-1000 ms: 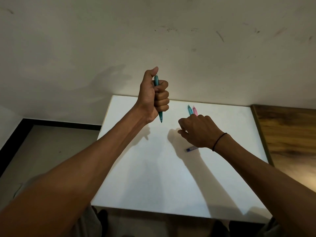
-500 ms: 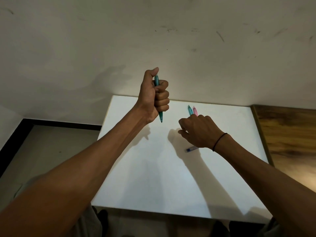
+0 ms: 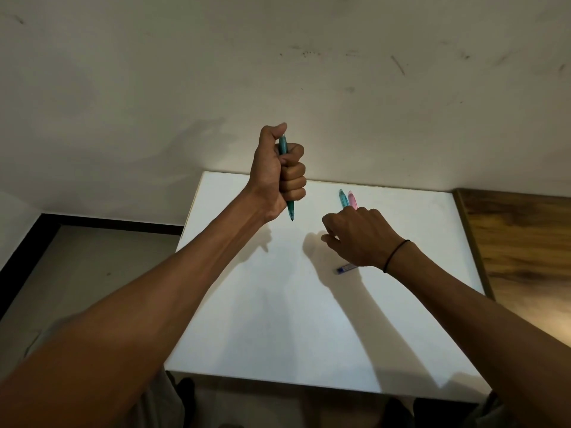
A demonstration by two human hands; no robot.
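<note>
My left hand (image 3: 278,177) is raised above the white table (image 3: 278,319) and grips a dark teal pen (image 3: 290,208) upright in a fist. The thumb sits on the pen's top end and the tip points down. My right hand (image 3: 358,236) lies low over the table with curled fingers and a black band on the wrist. A light teal pen (image 3: 343,197) and a pink pen (image 3: 352,199) stick out side by side beyond its fingers. The end of a blue pen (image 3: 346,269) shows under the wrist. The hand hides whether its fingers grip any of them.
The table's far edge meets a scuffed pale wall (image 3: 309,88). A brown wooden surface (image 3: 519,242) adjoins the table on the right. Grey floor (image 3: 77,273) with a black skirting strip lies to the left.
</note>
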